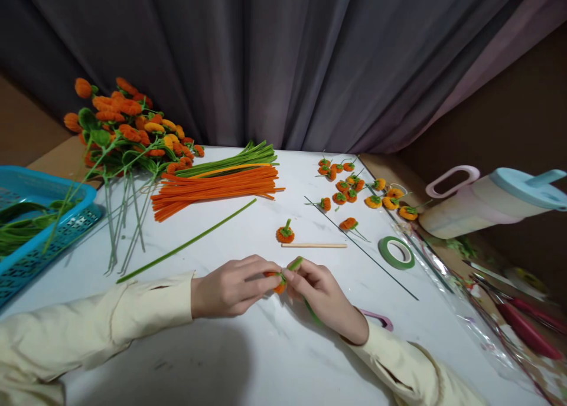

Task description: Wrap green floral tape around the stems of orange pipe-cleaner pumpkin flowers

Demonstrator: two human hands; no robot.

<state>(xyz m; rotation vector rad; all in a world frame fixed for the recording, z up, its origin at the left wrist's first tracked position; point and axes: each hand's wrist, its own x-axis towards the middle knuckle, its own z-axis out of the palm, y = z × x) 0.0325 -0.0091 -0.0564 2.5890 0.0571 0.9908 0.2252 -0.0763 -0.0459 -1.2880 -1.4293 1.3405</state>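
My left hand [234,288] and my right hand [321,294] meet low in the middle of the white table [248,359]. Both pinch a small orange pipe-cleaner pumpkin [279,284] between their fingertips. A green pipe cleaner [296,264] sticks up from my right fingers and trails under that hand. Just beyond them stand a finished orange pumpkin with a green stem [285,233] and a thin wooden stick [314,245].
Orange [217,189] and green pipe cleaners [230,161] lie in bundles at the back. A bunch of finished orange flowers [126,128] lies at the left by a blue basket [39,229]. Several small pumpkins [354,187], green tape [396,252], a jug [491,202] and red-handled tools [529,329] are at the right.
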